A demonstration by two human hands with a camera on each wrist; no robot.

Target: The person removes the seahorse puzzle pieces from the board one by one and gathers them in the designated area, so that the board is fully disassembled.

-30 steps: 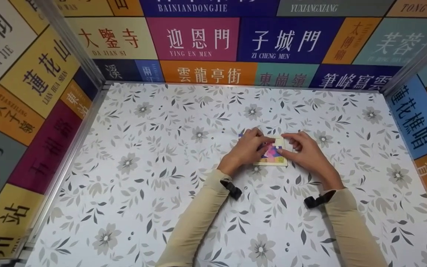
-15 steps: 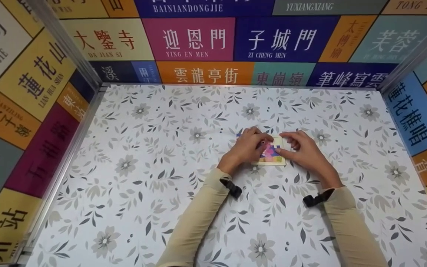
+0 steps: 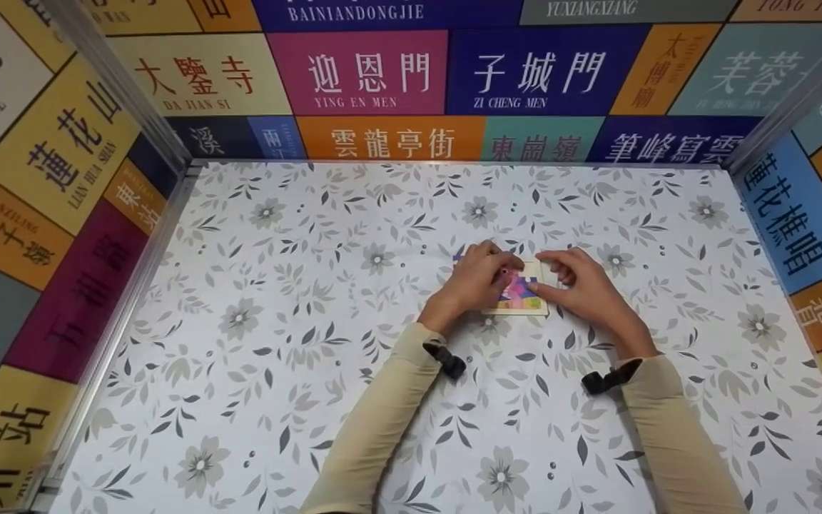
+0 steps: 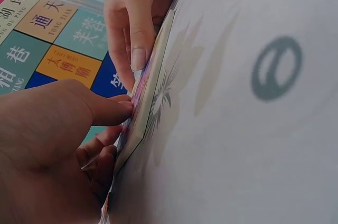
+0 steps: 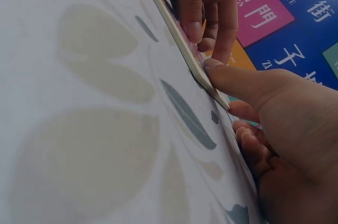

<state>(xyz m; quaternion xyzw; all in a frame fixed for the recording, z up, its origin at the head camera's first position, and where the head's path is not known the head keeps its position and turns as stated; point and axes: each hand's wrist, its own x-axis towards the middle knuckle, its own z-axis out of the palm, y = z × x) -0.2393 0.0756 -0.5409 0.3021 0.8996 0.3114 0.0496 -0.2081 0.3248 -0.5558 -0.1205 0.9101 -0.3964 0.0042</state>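
A small jigsaw puzzle in a cream tray lies flat on the table, with pink, blue and yellow printing. My left hand covers its left part, thumb on the picture and fingers bent over the far side. At the right edge, my right hand holds the puzzle, thumb on top and index finger at the far right corner. In the left wrist view the left thumb touches the puzzle's face. The right wrist view shows the right thumb on the tray's rim. Any loose piece under the left fingers is hidden.
The tabletop has a white cover with grey flowers and leaves. Coloured panels with large characters stand along the back and both sides. Black straps with small devices sit on both wrists.
The left index finger has drawn back slightly over the puzzle. Both hands otherwise keep their places, and the head view has shifted a little.
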